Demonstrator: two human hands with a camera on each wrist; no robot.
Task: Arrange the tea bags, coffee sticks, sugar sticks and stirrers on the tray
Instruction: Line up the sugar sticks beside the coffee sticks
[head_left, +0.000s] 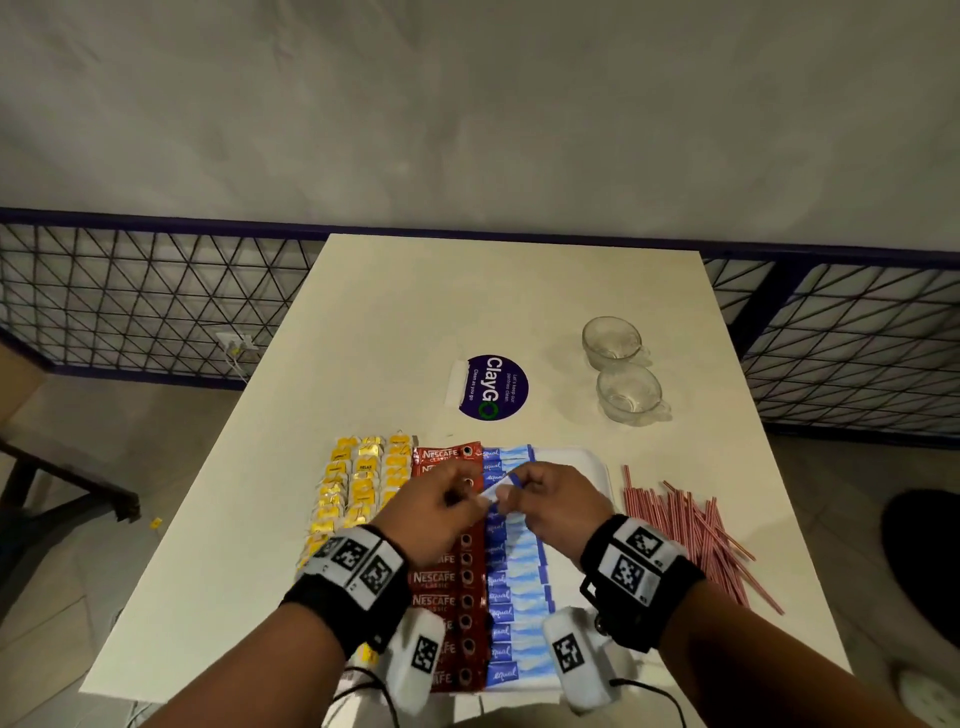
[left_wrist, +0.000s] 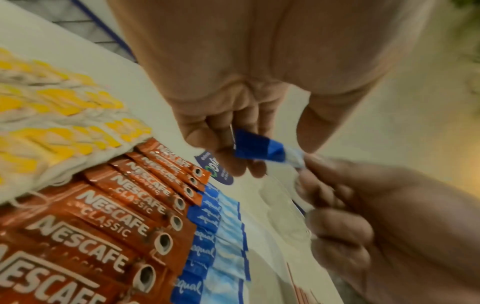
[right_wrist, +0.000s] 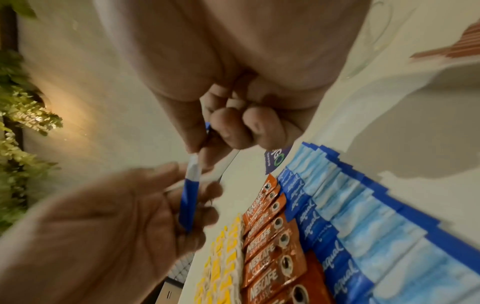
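Cream table (head_left: 467, 291) by wire fence (head_left: 130, 296) & blurry, prob. plants (right_wrist: 23, 115); both hands' fingers (left_wrist: 223, 144) pinch one sugar stick (left_wrist: 259, 149).

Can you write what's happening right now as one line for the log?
stage: placing sugar sticks | left hand: pinches blue sugar stick | right hand: pinches same stick | tray: tea bags, coffee sticks, sugar row | stirrers: off tray

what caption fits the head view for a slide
Both hands, left hand and right hand, pinch one blue sugar stick above the filled tray.
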